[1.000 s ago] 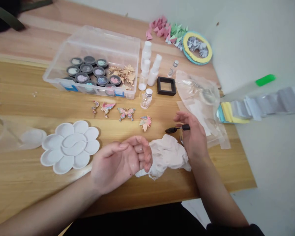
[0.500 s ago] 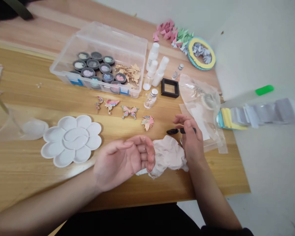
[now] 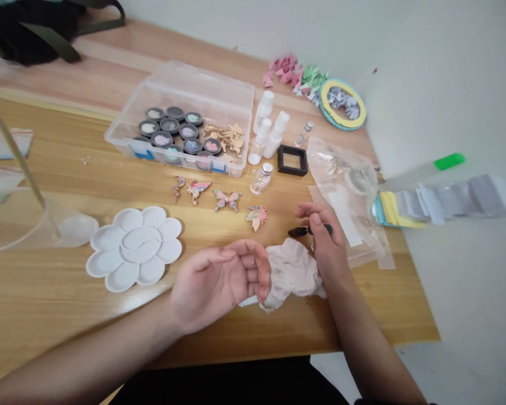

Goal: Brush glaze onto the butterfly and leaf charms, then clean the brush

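My left hand [image 3: 221, 284] is palm up over the table's front, its fingers loosely curled and apart with nothing in them. Beside its fingertips lies a crumpled white tissue [image 3: 293, 273]. To the right of that, my right hand [image 3: 332, 253] has a thin black tool [image 3: 297, 232] between its thumb and fingers; the tool's kind is unclear. Just beyond the hands is a row of coloured metal charms: a moth-like one [image 3: 257, 217], a butterfly [image 3: 227, 199], a winged one [image 3: 198, 190] and a small moon-shaped one [image 3: 178, 188].
A white flower-shaped palette [image 3: 135, 247] lies left, near a clear cup [image 3: 8, 225] with a stick. Behind stand a clear plastic case [image 3: 122, 132] of pigment pots and gold charms, white bottles [image 3: 274, 135], a glass jar [image 3: 261, 179] and a black frame [image 3: 292, 160]. Plastic bags [image 3: 354, 185] lie right.
The view has shifted slightly, so the table things appear lower and most sit further right. My right hand has drawn a little to the left with the black tool. My left hand keeps its pose.
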`<state>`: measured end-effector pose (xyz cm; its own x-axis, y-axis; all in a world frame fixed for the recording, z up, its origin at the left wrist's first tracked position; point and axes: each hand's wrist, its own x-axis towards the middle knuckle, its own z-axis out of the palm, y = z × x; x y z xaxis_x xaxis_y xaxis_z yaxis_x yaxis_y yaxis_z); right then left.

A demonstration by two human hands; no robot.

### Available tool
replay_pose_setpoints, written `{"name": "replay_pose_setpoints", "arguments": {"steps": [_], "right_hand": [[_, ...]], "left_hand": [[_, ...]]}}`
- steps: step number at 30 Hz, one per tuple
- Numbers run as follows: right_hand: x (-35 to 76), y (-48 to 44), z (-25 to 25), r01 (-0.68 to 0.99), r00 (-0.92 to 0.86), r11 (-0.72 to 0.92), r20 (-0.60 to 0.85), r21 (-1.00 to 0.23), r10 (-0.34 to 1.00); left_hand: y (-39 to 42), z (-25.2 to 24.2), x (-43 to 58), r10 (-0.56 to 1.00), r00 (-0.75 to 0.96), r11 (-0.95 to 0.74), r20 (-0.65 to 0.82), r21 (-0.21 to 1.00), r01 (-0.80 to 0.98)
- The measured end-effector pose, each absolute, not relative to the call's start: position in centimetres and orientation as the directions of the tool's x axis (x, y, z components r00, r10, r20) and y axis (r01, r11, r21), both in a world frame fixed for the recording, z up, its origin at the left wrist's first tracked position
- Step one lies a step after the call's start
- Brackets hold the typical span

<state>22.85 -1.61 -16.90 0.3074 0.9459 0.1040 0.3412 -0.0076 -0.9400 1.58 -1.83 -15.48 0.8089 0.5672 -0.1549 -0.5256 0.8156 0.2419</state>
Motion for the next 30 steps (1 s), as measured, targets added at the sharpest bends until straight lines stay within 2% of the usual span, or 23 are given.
{"name": "replay_pose_setpoints", "arguments": {"steps": [14,22,30], "right_hand": [[23.2,-1.1,-18.0,0.371,0.257,-0.114,-0.016,-0.922,0.966],[23.3,-1.0,-17.7,0.401,0.271,-0.073,0.042,-0.913,0.962],[23.6,-1.0,-17.4,0.457,0.285,0.005,0.152,-0.889,0.946]], "left_hand": [[-2.0,-15.6,1.7,0.584,0.8,0.803,-0.141,0.246,-0.543],[-1.8,-15.8,1.7,0.621,0.773,0.768,-0.132,0.3,-0.566],[-1.4,-16.2,1.9,0.69,0.712,0.689,-0.132,0.422,-0.59]]}}
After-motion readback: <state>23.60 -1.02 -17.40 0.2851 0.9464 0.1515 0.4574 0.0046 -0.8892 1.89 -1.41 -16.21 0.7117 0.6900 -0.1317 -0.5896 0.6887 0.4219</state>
